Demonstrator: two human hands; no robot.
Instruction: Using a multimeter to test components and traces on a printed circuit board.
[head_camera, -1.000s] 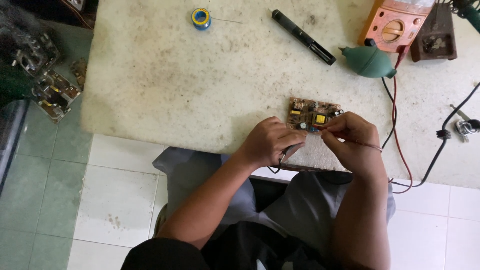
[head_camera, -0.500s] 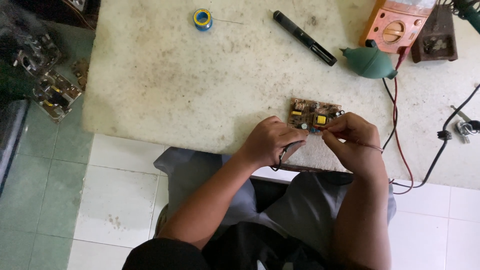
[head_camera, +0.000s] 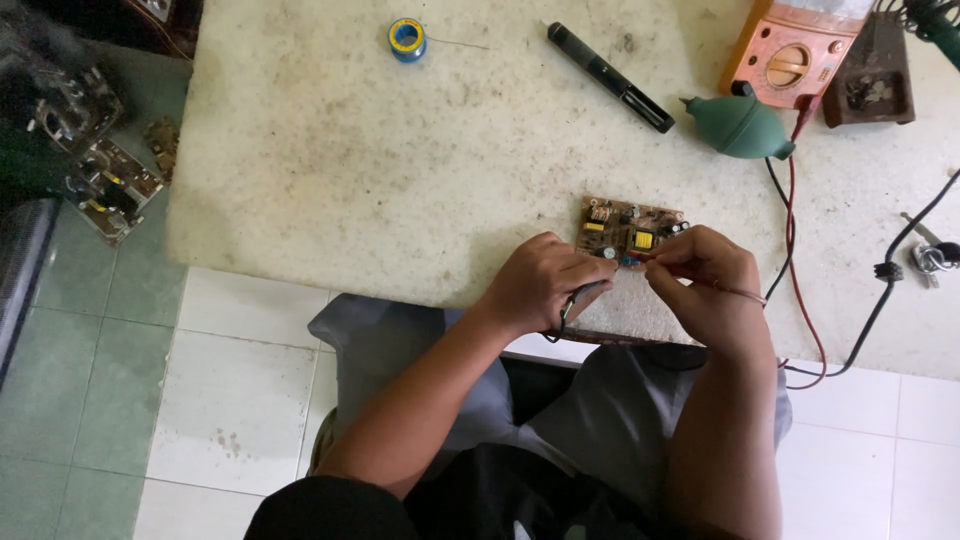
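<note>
Head view looks straight down on a worn, pale stone-like worktable (head_camera: 330, 170), where a small brown rectangular circuit board with a yellow transformer (head_camera: 628, 228) lies close to the near edge, its long axis running left to right along that edge, component side up. The left hand (head_camera: 540, 285) is curled nearly closed around a thin dark probe (head_camera: 578, 298) whose tip slants up and to the right toward the board's near edge. The right hand (head_camera: 700, 275) is pinched, thumb and forefinger closed on a thin red probe (head_camera: 650, 257) that meets the board's near right corner; a thin band circles that wrist. Both hands sit just at the table's near rim, over the person's grey-trousered lap. Left and far of the board the tabletop has wide bare room. Along the far side lie a blue-and-yellow spool of solder wire (head_camera: 407, 38), a black pen-shaped tool (head_camera: 610, 77) lying diagonally, a green rubber blower bulb (head_camera: 738, 126), an orange multimeter (head_camera: 795, 55), and a dark brown holder tray (head_camera: 868, 90) whose contents are too blurred to tell. Red and black leads (head_camera: 795, 220) trail down the right side. Off the table's left edge, more circuit boards (head_camera: 105, 185) lie on the green tiled floor.
</note>
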